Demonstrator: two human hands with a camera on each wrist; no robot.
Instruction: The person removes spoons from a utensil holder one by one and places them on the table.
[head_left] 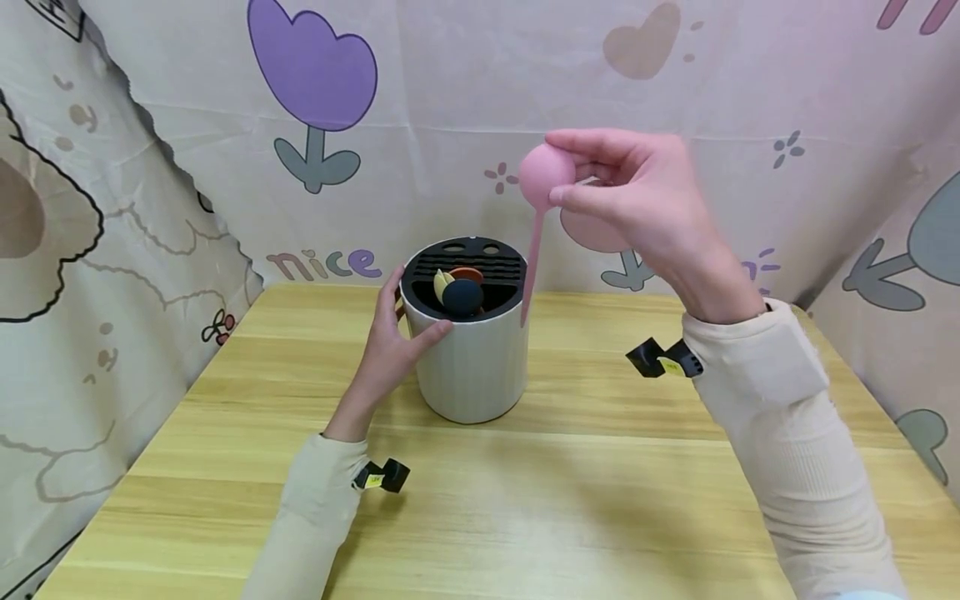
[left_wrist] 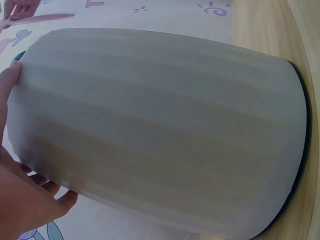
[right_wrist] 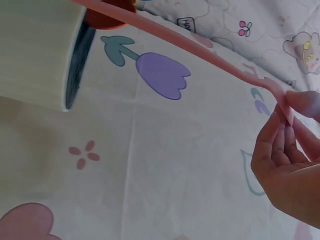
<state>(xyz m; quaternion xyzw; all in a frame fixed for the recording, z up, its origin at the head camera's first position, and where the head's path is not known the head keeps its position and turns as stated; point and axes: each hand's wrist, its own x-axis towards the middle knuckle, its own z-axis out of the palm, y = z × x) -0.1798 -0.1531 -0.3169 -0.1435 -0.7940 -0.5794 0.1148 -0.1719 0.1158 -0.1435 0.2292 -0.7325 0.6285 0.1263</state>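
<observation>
A white ribbed utensil holder (head_left: 472, 371) with a black slotted lid (head_left: 472, 247) stands upright on the wooden table. My left hand (head_left: 390, 346) grips its left side near the top, thumb on the front rim and fingers round the side, as the left wrist view also shows. Up to the right, my right hand (head_left: 645, 183) pinches the round head (head_left: 546, 173) of a long pink spoon between thumb and fingers. Its handle slants down, the tip overlapping the holder's right rim in the head view. In the lid's front opening sit a dark round-headed utensil (head_left: 462, 297), a cream one (head_left: 441, 286) and an orange-brown one (head_left: 468, 273).
The light wooden table (head_left: 600, 500) runs back to a patterned cloth (head_left: 450, 83) hung behind it and along both sides. Small black cameras hang at the left cuff (head_left: 382, 476) and the right cuff (head_left: 664, 358).
</observation>
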